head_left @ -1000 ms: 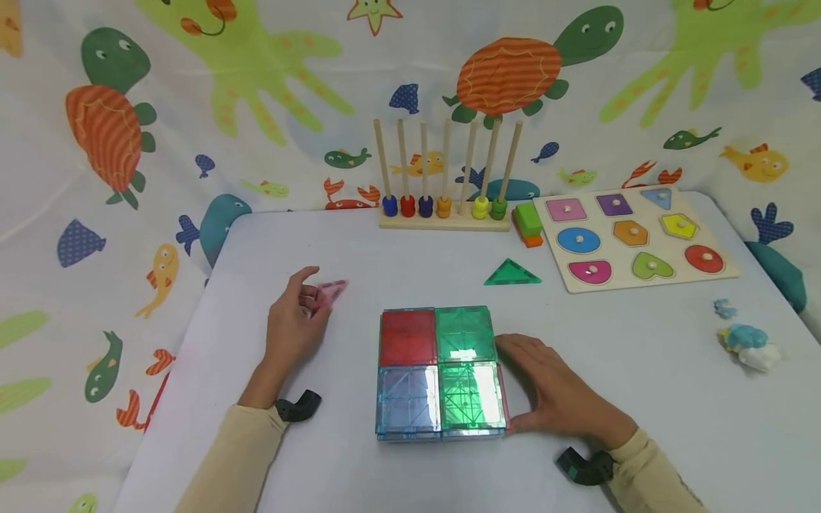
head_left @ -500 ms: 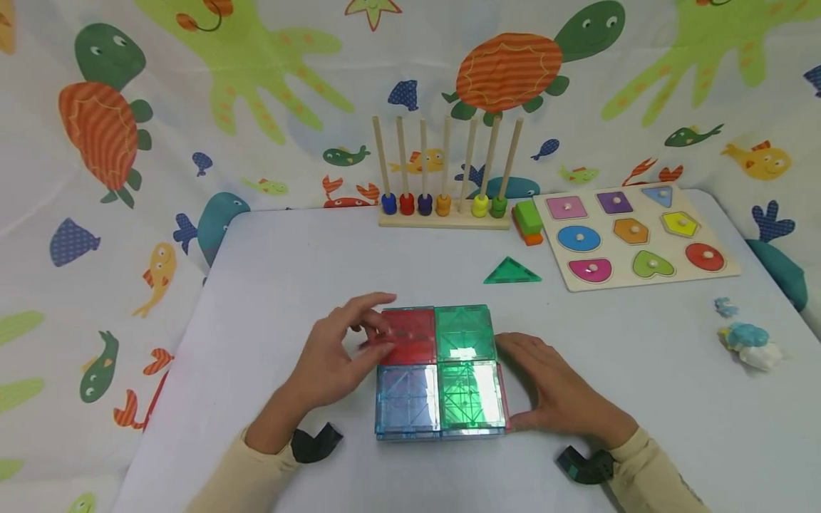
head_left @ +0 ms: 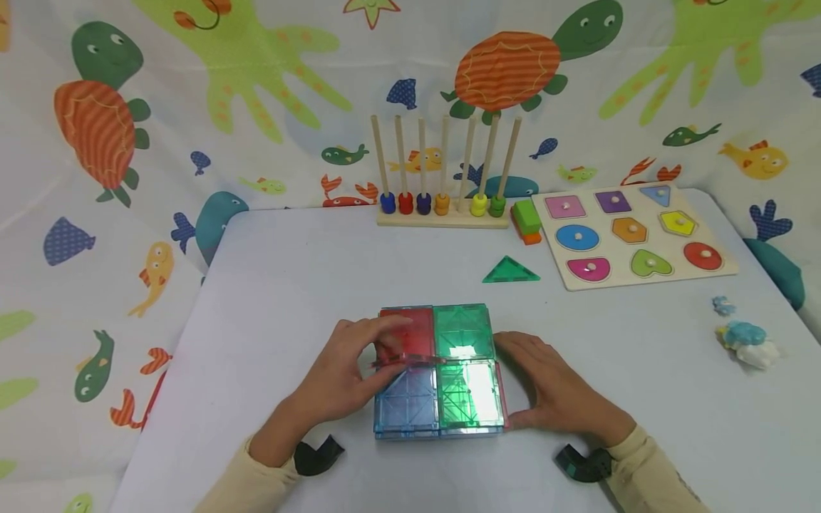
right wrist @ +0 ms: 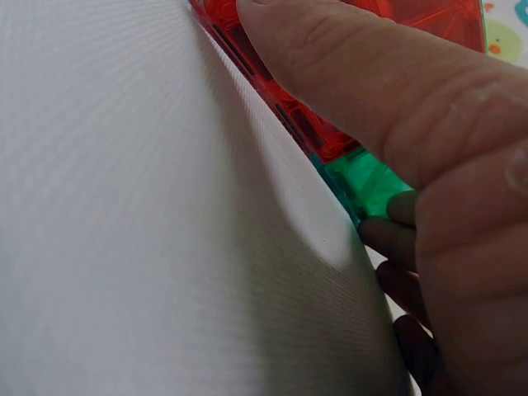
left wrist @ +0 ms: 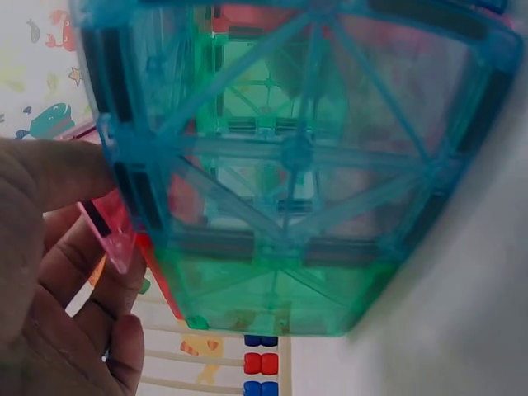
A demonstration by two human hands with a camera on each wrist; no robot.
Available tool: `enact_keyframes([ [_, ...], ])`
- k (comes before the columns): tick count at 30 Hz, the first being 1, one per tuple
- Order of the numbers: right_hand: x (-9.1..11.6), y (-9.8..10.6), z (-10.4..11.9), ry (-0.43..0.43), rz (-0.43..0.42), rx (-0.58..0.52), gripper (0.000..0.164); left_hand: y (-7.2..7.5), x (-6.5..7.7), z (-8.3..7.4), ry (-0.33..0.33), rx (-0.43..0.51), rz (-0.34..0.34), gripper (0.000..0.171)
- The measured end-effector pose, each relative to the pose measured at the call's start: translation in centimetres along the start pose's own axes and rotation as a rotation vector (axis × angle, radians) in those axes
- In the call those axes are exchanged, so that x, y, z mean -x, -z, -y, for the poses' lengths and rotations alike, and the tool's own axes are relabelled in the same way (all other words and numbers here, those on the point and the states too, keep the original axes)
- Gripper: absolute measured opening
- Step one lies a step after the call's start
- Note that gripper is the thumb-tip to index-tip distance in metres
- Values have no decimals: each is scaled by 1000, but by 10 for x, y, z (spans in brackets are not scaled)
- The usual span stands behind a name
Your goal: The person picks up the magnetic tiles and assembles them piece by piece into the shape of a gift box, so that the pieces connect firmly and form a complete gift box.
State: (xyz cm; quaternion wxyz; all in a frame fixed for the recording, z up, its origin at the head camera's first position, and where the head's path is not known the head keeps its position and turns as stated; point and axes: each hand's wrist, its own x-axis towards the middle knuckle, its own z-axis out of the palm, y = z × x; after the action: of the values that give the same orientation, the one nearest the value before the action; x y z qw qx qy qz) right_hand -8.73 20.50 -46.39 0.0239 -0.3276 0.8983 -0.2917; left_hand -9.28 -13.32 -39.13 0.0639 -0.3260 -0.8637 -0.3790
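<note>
A box of see-through magnetic tiles (head_left: pixel 466 331) sits mid-table in the head view, its top showing red, green and blue squares. My left hand (head_left: pixel 343 367) pinches a pink-red triangular magnetic tile (left wrist: pixel 118 235) between thumb and fingers. In the head view that tile stands on edge over the box's top, near the seam between the red and blue squares. My right hand (head_left: pixel 554 388) rests along the box's right side, thumb by the near corner and fingers by the far one. The right wrist view shows the thumb touching a red side tile (right wrist: pixel 330 136).
A green triangular tile (head_left: pixel 511 271) lies beyond the box. Farther back stand a wooden peg rack (head_left: pixel 449 221) with coloured beads and a few stacked blocks (head_left: pixel 527 219). A shape puzzle board (head_left: pixel 616 274) and a blue-white lump (head_left: pixel 750 345) lie to the right.
My left hand has carried the triangular tile from the table left of the box to above its top, tilting it upright. The right hand has stayed at the box's side.
</note>
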Motion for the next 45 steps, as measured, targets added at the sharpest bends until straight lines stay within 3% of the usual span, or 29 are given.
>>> enact_keyframes([
  [9,0,1,1,-5,0,8,110,2,8,5,41,31,-10,61],
  [17,0,3,-3,14,11,-34,108,-1,12,9,17,30,-56,64],
  [21,-2,17,-14,9,28,-258,85,-3,23,15,40,62,-79,63],
  [24,-13,34,-18,-70,-52,-346,58,-5,35,20,104,121,-79,63],
  [26,-23,40,-26,-138,-153,-287,46,-6,42,19,145,163,-75,63],
  [28,-36,43,-35,-227,-250,-153,42,-6,44,12,162,209,-76,61],
  [31,-54,37,-52,-352,-346,10,54,-5,43,0,153,251,-84,59],
  [34,-68,32,-59,-432,-375,101,66,-6,42,-2,139,270,-88,58],
  [37,-75,28,-63,-442,-387,130,65,-8,42,-2,141,273,-84,58],
  [45,-80,25,-64,-417,-446,32,33,-7,41,-2,168,252,-81,59],
])
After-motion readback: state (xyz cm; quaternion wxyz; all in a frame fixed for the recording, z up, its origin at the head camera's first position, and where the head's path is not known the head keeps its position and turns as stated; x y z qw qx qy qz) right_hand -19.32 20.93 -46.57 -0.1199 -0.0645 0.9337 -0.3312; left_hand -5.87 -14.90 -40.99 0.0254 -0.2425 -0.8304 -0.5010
